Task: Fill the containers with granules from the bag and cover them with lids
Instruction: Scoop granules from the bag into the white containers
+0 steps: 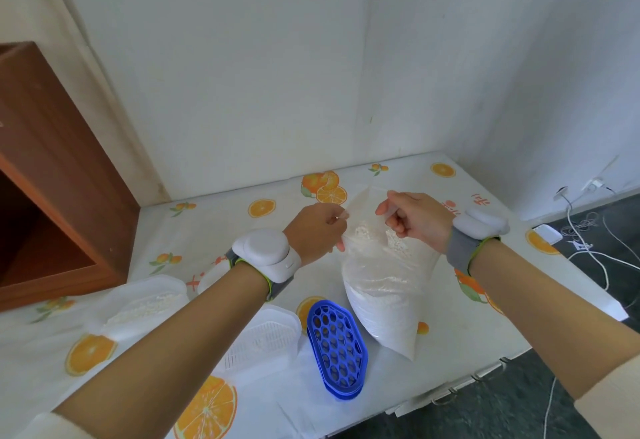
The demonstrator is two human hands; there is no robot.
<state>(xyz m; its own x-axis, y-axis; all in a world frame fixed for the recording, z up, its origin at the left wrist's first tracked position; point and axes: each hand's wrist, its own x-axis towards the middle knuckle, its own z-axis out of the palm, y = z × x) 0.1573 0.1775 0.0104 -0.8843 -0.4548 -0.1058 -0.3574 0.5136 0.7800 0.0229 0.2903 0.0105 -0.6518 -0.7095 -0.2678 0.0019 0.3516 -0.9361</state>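
**Bag between the hands, containers to the left**

The bag (381, 286) stands on the table (485, 300). Its mouth is pinched between the left hand (317, 231) and the right hand (412, 219), and its base sits nearer the person than either. A lid (337, 348) lies just beside that base, below and nearer than the left hand. A slotted container (263, 345) lies left of the lid, partly under the left forearm. A filled container (138, 303) lies further left. A cabinet (52, 179) stands far left of the left hand. Cables (588, 258) lie on the floor right of the right hand.

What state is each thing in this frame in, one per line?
Bag: mouth held open, granules inside, resting on table.
Left hand: pinches bag's rim.
Right hand: pinches bag's rim.
Left container: holds granules.
White lid: lying flat.
Blue lid: lying flat beside bag.
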